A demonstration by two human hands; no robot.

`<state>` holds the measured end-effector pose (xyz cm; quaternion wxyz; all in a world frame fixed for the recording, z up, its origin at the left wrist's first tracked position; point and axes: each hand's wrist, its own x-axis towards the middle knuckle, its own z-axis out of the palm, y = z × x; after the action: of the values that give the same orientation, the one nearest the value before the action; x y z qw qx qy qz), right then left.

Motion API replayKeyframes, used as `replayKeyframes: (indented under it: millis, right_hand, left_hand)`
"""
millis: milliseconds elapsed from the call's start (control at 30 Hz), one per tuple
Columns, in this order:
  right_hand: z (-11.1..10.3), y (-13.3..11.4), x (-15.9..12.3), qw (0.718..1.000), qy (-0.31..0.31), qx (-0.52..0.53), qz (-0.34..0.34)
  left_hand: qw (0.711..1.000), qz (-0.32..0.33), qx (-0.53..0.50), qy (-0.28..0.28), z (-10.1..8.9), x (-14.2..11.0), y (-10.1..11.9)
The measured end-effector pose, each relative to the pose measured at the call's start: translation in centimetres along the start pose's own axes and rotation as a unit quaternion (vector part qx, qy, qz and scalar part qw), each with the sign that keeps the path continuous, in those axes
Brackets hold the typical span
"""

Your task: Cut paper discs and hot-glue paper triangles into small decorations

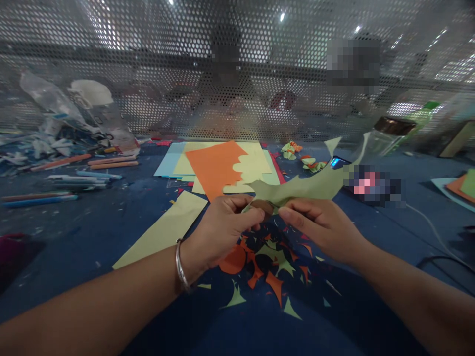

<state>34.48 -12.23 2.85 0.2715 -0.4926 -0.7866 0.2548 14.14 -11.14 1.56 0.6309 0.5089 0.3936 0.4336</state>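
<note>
Both hands grip a pale green sheet of paper with a scalloped, cut-away edge [304, 189], held above the table. My left hand [232, 220] wears a silver bangle and pinches the sheet's left end. A brownish rounded piece [261, 208] shows by its fingertips; whether it is part of the sheet I cannot tell. The fingers of my right hand [319, 225] are closed on the sheet's lower edge, close to the left fingertips. Orange and green paper scraps [274, 284] lie scattered below, beside an orange paper disc [233, 259].
Behind my hands lies an orange sheet [213, 165] on yellow and blue paper [166, 160]. A long yellow strip [163, 230] is at left. Pens [81, 182] and a bottle [118, 128] stand further left. At right are a phone [367, 185] and a jar [389, 136]. Perforated metal [159, 64] closes the back.
</note>
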Motion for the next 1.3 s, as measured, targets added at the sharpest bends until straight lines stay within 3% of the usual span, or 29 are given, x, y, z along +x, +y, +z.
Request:
replayKeyframes:
  millis: [567,1300]
  right_hand:
    - [0.02,0.23,0.07,1.0,-0.006,-0.012,-0.016]
    - [-0.03,0.48,0.24,1.0,-0.021,-0.009,-0.011]
  left_hand:
    - [0.999,-0.003,0.052,-0.012,-0.19,0.03,0.11]
    - [0.999,-0.017,0.036,-0.024,-0.41,0.14,0.04]
